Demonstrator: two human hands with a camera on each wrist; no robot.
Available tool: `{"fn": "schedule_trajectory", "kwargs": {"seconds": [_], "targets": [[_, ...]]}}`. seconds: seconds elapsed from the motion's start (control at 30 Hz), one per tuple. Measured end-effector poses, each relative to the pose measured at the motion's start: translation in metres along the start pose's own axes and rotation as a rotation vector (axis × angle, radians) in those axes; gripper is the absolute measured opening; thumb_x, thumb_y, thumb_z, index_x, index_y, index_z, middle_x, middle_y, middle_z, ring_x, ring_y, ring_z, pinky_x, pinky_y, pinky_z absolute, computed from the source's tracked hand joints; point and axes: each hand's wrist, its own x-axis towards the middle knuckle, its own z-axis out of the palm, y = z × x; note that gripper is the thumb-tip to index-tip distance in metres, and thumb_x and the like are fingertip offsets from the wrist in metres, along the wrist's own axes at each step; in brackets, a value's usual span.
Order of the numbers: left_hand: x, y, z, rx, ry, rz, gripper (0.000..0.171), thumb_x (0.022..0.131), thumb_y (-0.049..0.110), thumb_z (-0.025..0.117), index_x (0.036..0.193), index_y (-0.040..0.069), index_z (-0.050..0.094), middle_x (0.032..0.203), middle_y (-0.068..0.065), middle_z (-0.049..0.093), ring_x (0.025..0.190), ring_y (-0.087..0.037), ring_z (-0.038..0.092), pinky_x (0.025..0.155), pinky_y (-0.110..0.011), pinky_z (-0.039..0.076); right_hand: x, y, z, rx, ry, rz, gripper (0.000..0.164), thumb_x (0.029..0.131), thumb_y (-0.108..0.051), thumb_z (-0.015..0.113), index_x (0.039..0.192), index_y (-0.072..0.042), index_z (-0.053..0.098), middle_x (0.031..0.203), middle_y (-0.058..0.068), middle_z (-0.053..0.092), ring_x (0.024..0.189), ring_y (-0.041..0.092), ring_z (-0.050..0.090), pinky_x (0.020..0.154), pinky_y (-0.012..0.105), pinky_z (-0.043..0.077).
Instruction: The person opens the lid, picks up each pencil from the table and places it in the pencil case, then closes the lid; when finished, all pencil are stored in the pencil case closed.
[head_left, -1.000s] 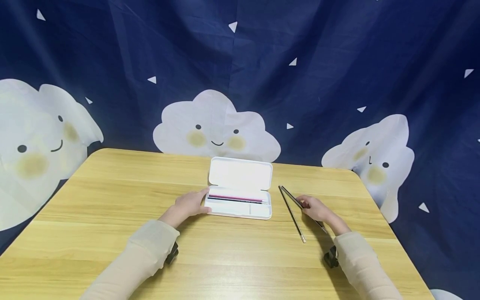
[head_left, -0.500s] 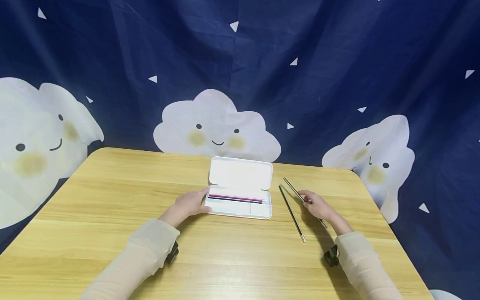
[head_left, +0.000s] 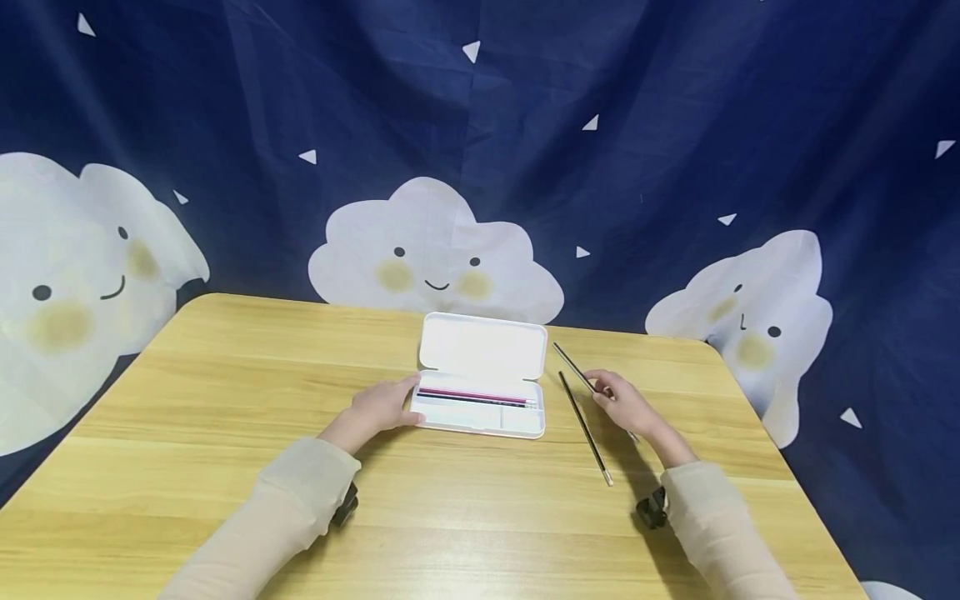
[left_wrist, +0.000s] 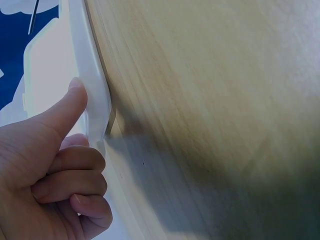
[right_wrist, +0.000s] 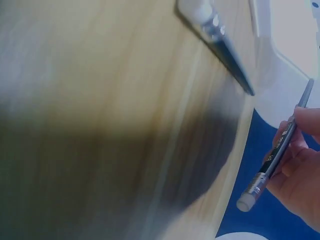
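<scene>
Near the centre of the head view, the left hand [head_left: 381, 406] grips the left end of an open white pencil case [head_left: 459, 416], where a pink pencil [head_left: 476, 396] and a dark pencil [head_left: 465, 400] lie. Right of centre, the right hand [head_left: 628, 406] pinches a black pencil [head_left: 573, 367]; at the lower right of the right wrist view, its barrel bears pale lettering, possibly "HB", the rest unreadable. Beside it, another pencil [head_left: 585, 427] lies on the table [head_left: 247, 417].
</scene>
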Motion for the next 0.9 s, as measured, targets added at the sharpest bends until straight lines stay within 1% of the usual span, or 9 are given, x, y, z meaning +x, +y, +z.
{"fn": "schedule_trajectory", "kwargs": {"seconds": [0.2,0.43,0.53,0.7,0.9], "targets": [[0.0,0.0,0.0,-0.001,0.003,0.005,0.071,0.081,0.038,0.067,0.139,0.01,0.037,0.125,-0.021,0.053,0.106,-0.038,0.053,0.071,-0.049,0.046,0.007,-0.004,0.009,0.056,0.014,-0.048,0.03,0.085,0.008,0.052,0.115,0.009,0.053,0.084,0.011,0.049,0.079,0.021,0.047,0.07,0.033,0.041],[0.0,0.0,0.0,-0.006,0.001,0.008,0.072,0.081,0.037,0.067,0.14,0.009,0.036,0.126,-0.021,0.052,0.107,-0.039,0.053,0.071,-0.05,0.046,0.013,-0.013,0.014,0.062,0.003,-0.053,0.029,0.085,0.008,0.053,0.114,0.006,0.055,0.084,0.011,0.047,0.08,0.022,0.046,0.072,0.035,0.04],[-0.001,-0.001,0.0,-0.01,-0.001,0.003,0.072,0.081,0.037,0.067,0.14,0.009,0.036,0.126,-0.022,0.052,0.108,-0.039,0.052,0.072,-0.05,0.046,0.016,-0.018,0.017,0.062,-0.014,-0.081,0.029,0.086,0.009,0.052,0.115,0.007,0.054,0.084,0.011,0.048,0.08,0.021,0.047,0.072,0.035,0.04],[0.0,-0.002,0.0,-0.002,-0.003,0.002,0.072,0.081,0.038,0.066,0.14,0.008,0.036,0.126,-0.022,0.051,0.107,-0.039,0.052,0.071,-0.048,0.046,0.022,-0.023,0.025,0.071,-0.038,-0.131,0.027,0.085,0.01,0.051,0.112,0.008,0.055,0.082,0.013,0.049,0.078,0.02,0.046,0.07,0.032,0.04],[-0.001,0.001,0.0,0.0,-0.001,0.007,0.071,0.081,0.037,0.067,0.139,0.009,0.037,0.123,-0.022,0.054,0.105,-0.038,0.054,0.068,-0.048,0.046,0.027,-0.028,0.031,0.091,-0.049,-0.149,0.025,0.084,0.009,0.052,0.108,0.008,0.058,0.082,0.013,0.05,0.077,0.017,0.044,0.067,0.026,0.039]]}}
